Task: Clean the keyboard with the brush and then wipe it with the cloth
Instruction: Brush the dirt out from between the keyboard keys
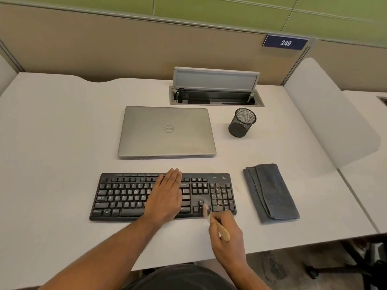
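1. Black keyboard [146,196] lies flat near the front edge of the white tabletop [52,132], long side parallel to that edge.
2. Left hand [165,195] rests palm-down on the middle of the keyboard, fingers straight and together, tips reaching the top key row. It grasps nothing.
3. Right hand [227,233] sits at the keyboard's front right corner. Grip: fingers curled round the pale wooden handle of the brush [217,225], which is held like a pen.
4. Brush head points up-left onto the arrow-key area, just left of the number pad. The head is motion-blurred, so contact with the keys is probable but not certain.
5. Small light specks are visible on the number pad keys.
6. Grey cloth [271,193] lies folded on the tabletop right of the keyboard, near but apart from it; neither hand touches it.
7. Behind the keyboard: closed silver laptop [167,131]. To its right, a black mesh pen cup [241,122], upright.
8. Open cable hatch [215,88] at the tabletop's rear edge.
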